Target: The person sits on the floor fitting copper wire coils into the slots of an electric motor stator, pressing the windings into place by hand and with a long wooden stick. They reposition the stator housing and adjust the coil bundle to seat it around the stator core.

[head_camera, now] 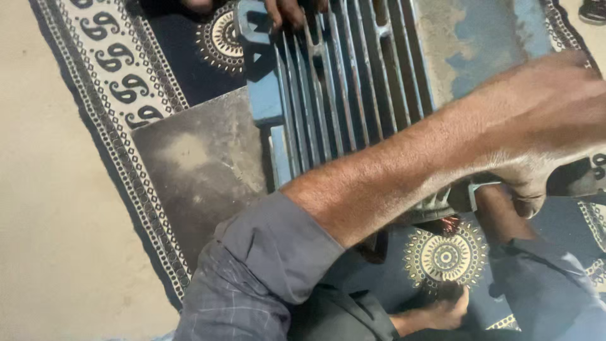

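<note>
A blue finned motor housing (pixel 341 82) lies on a dark blue patterned rug (pixel 126 82). My left forearm, in a rolled grey sleeve, crosses over it from lower left to upper right. My left hand (pixel 549 120) is blurred, and its fingers curl down over the housing's near right end. My right forearm (pixel 499 218) rises from the lower right and passes under the left hand; my right hand is hidden there. Reddish copper winding (pixel 448 222) shows at the housing's open end. Another person's fingers (pixel 287 11) rest on the fins at the top.
A dull grey metal sheet (pixel 196 164) lies under the housing's left side. Beige floor (pixel 44 189) runs along the left of the rug. A dark shoe (pixel 593 9) sits at the top right corner. A bare foot (pixel 435 312) rests on the rug near the bottom.
</note>
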